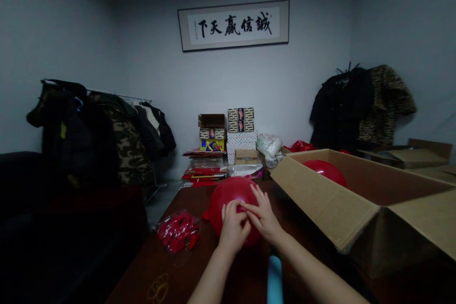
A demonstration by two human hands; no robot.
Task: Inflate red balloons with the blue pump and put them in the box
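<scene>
A round, inflated red balloon [228, 192] is in front of me above the dark table, with both my hands against its near side. My left hand [233, 228] is closed, fingers curled and pinching at the balloon. Close against it, my right hand [262, 216] pinches with thumb and index finger at the same spot, its other fingers spread upward over the balloon. The exact bit between the fingertips is hidden. A light-blue tube [274, 280], like a hand pump, lies below my right wrist. To the left is a clear bag of red balloons [178, 230].
Several thin yellowish rings [158, 288] lie at the table's near left. On the right, an open cardboard box [327, 199] holds another inflated red balloon [326, 172]. Stacked patterned boxes [241, 121] and red packets [204, 171] stand behind the table. Clothes [128, 137] hang left.
</scene>
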